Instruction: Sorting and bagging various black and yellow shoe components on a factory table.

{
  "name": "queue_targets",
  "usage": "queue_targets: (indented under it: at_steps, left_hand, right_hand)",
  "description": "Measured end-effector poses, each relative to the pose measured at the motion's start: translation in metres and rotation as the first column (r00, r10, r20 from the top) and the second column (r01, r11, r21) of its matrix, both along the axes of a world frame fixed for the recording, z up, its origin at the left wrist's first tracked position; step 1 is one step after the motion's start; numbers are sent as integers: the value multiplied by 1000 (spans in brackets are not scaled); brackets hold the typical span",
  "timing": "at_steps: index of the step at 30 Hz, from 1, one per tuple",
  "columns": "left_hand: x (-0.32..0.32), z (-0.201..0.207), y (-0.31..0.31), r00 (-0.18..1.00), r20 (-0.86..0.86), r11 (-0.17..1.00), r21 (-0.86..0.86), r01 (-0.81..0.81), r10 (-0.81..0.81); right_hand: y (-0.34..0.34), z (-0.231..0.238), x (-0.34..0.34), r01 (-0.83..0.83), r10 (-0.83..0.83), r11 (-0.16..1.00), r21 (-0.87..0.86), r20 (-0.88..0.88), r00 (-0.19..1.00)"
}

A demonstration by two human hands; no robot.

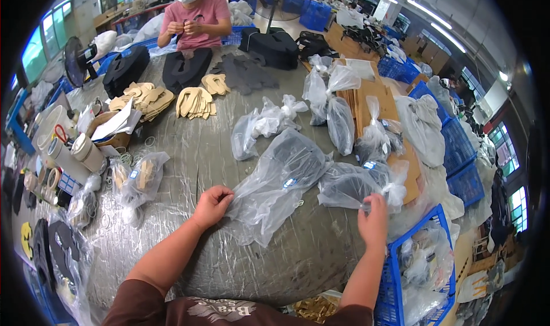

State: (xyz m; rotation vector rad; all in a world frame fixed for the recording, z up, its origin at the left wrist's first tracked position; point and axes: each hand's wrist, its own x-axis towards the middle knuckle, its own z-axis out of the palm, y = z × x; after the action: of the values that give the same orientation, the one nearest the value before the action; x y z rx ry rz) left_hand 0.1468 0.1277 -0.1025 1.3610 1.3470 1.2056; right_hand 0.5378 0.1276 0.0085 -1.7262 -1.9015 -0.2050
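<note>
I'm in a workshop: blue crates [458,147] sit at two o'clock, long bright lights [448,37] at one, and another worker [207,10] at eleven, across my big table [183,154].

The person's left hand [215,204] pinches the edge of a large clear bag [292,160] lying on the table [275,268]. The right hand [373,214] has its fingertips at a smaller knotted bag [349,185] just beside it. Beyond lie tied bags [341,125], tan cut pieces [195,102] and black stacked pieces [269,48]. A blue crate [394,280] stands at right; across the table, a co-worker [197,22] fingers something dark.
</note>
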Motion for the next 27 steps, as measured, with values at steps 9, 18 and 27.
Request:
queue_targets:
  at_steps: [9, 18, 27]
  left_hand:
    - [14, 21, -5, 926, -377, 986, 162, 50, 15]
    - [9, 19, -8, 851, -525, 972, 194, 131, -9]
    - [11, 20, -4, 841, -539, 961, 204, 187, -49]
  right_hand:
    - [200, 38, 30, 47, -71, 982, -181, -133, 989]
    - [250, -18, 37, 451, -461, 817, -359, 63, 885]
    - [263, -5, 104, 397, 45, 890, 223, -911, 410]
